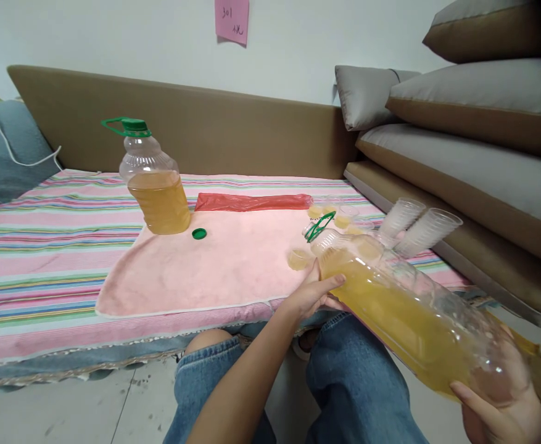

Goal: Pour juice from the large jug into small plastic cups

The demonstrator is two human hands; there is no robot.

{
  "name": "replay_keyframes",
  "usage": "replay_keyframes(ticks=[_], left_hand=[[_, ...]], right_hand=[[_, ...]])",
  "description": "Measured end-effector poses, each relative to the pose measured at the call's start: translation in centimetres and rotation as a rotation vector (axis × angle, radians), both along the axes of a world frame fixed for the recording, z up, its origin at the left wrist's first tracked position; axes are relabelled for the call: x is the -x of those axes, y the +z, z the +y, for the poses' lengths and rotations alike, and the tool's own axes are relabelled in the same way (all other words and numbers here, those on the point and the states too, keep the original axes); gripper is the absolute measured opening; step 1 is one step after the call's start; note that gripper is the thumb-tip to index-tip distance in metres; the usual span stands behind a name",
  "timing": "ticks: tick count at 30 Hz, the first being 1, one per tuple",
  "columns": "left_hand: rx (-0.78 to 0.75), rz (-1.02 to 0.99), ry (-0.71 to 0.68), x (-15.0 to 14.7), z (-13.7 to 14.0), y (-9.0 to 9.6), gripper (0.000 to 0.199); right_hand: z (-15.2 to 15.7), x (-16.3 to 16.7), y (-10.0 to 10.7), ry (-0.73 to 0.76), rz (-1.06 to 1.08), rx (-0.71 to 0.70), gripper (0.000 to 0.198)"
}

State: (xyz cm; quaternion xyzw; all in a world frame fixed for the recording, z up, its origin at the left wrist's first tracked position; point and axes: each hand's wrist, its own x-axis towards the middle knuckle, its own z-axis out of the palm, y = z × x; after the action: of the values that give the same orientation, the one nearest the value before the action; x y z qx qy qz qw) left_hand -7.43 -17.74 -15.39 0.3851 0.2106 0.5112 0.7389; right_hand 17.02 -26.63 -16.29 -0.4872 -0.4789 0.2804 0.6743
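A large clear plastic bottle [400, 308] of yellow liquid lies tilted across my lap, its neck with a green handle ring [320, 227] pointing left toward the cups. My left hand [314, 293] is closed around the bottle near its neck, thumb on the near side. At the base, my right hand [506, 394] grips the bottle, seen partly through the plastic. Just left of the neck stands a small clear cup [298, 259] with yellowish liquid. More cups with liquid [343, 216] stand behind the neck, several partly hidden by the bottle. No cap is on the bottle's mouth.
A second, capped bottle [161, 200] stands upright at left, beside a loose green cap [199, 234] on the pink towel [196, 277]. A red plastic strip [251, 202] lies behind. Two stacks of clear cups [430, 231] lean near piled cushions [474, 154] at right.
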Motion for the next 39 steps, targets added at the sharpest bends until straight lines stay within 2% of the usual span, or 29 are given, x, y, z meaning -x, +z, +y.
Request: replay_keyframes(ticks=[6, 11, 16, 19, 22, 25, 28, 32, 37, 39], left_hand=[[-0.119, 0.107, 0.045, 1.6, -0.6, 2.5, 0.112], [-0.237, 0.106, 0.099, 2.7, -1.6, 3.9, 0.130], [-0.273, 0.110, 0.245, 4.1, -2.6, 4.4, 0.124], [-0.285, 0.037, 0.313, 5.0, -3.4, 4.7, 0.115], [-0.221, -0.034, 0.388, 6.2, -4.5, 4.9, 0.118], [-0.168, -0.021, 0.496, 8.3, -5.6, 4.9, 0.116], [-0.184, 0.017, 0.699, 11.4, -6.4, 5.0, 0.108], [-0.280, 0.101, 0.934, 16.0, -7.3, 5.4, 0.103], [-0.438, 0.323, 1.079, 21.1, -7.7, 5.7, 0.103], [-0.466, 0.466, 1.160, 22.7, -7.6, 5.7, 0.109]], right_hand=[[0.2, 1.5, -0.3, 0.012, 0.080, -0.042, 0.097], [0.2, 4.2, -0.2, 0.041, 0.287, -0.047, 0.095], [0.1, 7.7, -0.5, 0.100, 0.410, 0.014, 0.083], [0.4, 10.0, -0.7, 0.199, 0.376, -0.055, 0.089], [1.0, 12.8, -0.6, 0.337, 0.288, -0.172, 0.097], [1.7, 16.2, 0.0, 0.486, 0.253, -0.226, 0.102], [2.7, 19.8, 0.4, 0.696, 0.281, -0.174, 0.102], [4.7, 24.2, 0.1, 0.964, 0.292, -0.103, 0.105], [7.4, 28.5, -0.5, 1.135, 0.180, -0.068, 0.120], [8.5, 30.1, -0.5, 1.167, 0.058, -0.078, 0.119]])
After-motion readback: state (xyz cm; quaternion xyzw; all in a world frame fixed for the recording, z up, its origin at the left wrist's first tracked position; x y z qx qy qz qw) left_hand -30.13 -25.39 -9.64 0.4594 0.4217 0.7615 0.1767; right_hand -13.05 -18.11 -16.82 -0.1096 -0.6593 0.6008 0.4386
